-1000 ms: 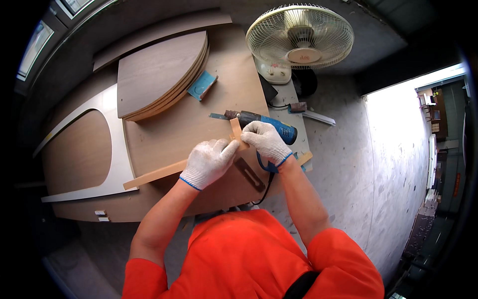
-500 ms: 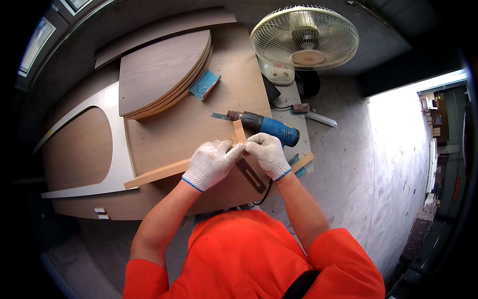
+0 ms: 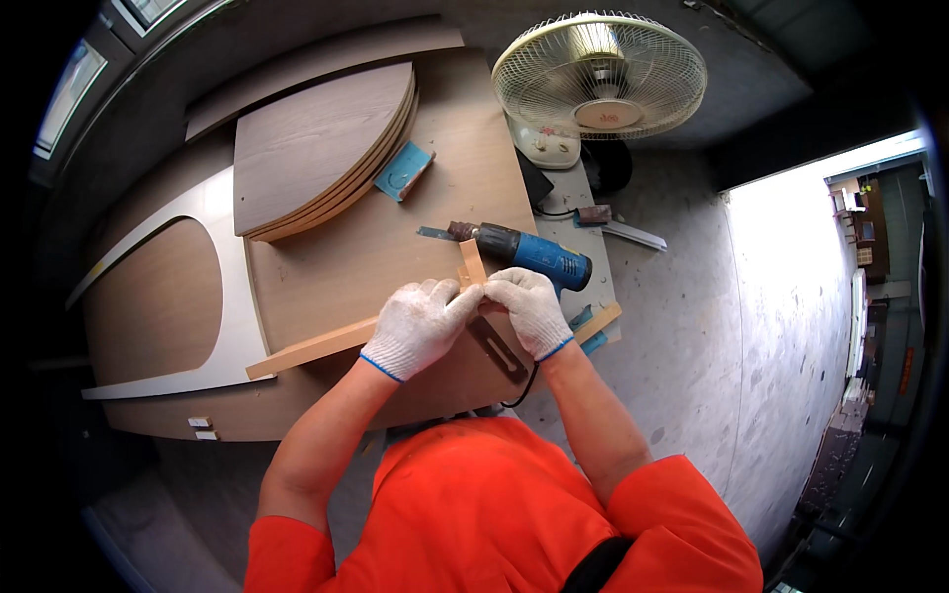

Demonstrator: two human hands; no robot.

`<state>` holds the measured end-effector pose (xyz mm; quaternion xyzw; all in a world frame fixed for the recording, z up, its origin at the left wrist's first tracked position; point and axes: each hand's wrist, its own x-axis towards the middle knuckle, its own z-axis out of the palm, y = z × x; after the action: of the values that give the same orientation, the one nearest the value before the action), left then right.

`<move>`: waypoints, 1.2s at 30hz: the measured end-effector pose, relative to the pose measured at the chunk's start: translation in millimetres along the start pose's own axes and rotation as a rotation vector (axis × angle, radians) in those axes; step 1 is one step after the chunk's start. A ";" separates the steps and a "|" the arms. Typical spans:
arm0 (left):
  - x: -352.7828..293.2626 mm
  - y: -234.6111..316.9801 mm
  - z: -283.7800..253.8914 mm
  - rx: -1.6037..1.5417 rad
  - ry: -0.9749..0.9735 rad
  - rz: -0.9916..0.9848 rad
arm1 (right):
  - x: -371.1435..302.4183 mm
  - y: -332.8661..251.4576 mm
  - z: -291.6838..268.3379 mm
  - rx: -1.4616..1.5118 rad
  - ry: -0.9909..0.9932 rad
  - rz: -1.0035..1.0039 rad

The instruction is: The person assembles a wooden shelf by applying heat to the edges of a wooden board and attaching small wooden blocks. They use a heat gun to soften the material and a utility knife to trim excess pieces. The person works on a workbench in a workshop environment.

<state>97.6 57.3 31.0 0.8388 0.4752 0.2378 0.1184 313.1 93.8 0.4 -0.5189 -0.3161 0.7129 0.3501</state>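
My left hand (image 3: 413, 324), in a white knit glove with a blue cuff, is closed with its fingertips pinched together. Touching it, my right hand (image 3: 530, 308), gloved alike, pinches at the same spot. Between them they grip a thin tan strip (image 3: 473, 259), whose loose end sticks up beyond the fingers; the gripped part is hidden. Just beyond lies a blue and black heat gun (image 3: 534, 254) on the table, its nozzle pointing left. Below the fingers rests a dark slotted piece (image 3: 499, 351). A tan wooden bar (image 3: 314, 351) runs out leftward from under my left hand.
Curved wood-grain panels (image 3: 321, 148) are stacked at the far left of the table. Beside them lies a blue block (image 3: 404, 172). A white frame with a rounded opening (image 3: 240, 296) is at left. A fan (image 3: 601, 79) stands at the far right, beyond a narrow side surface (image 3: 573, 183).
Both hands keep their pinch on the tan strip, almost unmoved. The whole view has shifted very slightly.
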 end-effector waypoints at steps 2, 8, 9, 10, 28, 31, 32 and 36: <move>1.8 0.8 -2.2 0.004 -0.002 0.001 | 2.3 2.8 -2.0 0.008 -0.015 -0.016; -2.3 1.6 -2.2 -0.053 0.037 -0.106 | -3.1 -16.9 -2.3 -0.008 0.117 0.025; -1.5 3.6 -2.0 -0.062 0.037 -0.113 | -0.5 -18.7 -2.0 -0.079 0.113 -0.014; -1.3 3.8 0.2 -0.075 0.065 -0.119 | 3.5 -20.3 1.6 -0.187 0.097 -0.077; -1.5 3.2 8.9 -0.045 0.048 -0.199 | 15.2 -1.7 4.6 -0.471 -0.015 -0.317; -1.6 0.7 11.4 -0.037 0.066 -0.189 | 19.3 -6.6 5.1 -0.451 -0.048 -0.282; -3.3 -0.4 13.1 -0.037 0.067 -0.193 | 19.7 -11.5 5.7 -0.474 -0.055 -0.266; -0.2 3.6 5.3 0.034 -0.015 -0.218 | 33.6 -45.4 21.8 -0.698 0.019 -0.225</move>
<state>102.8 55.4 28.0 0.7858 0.5667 0.2093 0.1327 292.7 144.9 25.7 -0.5758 -0.5921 0.5144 0.2311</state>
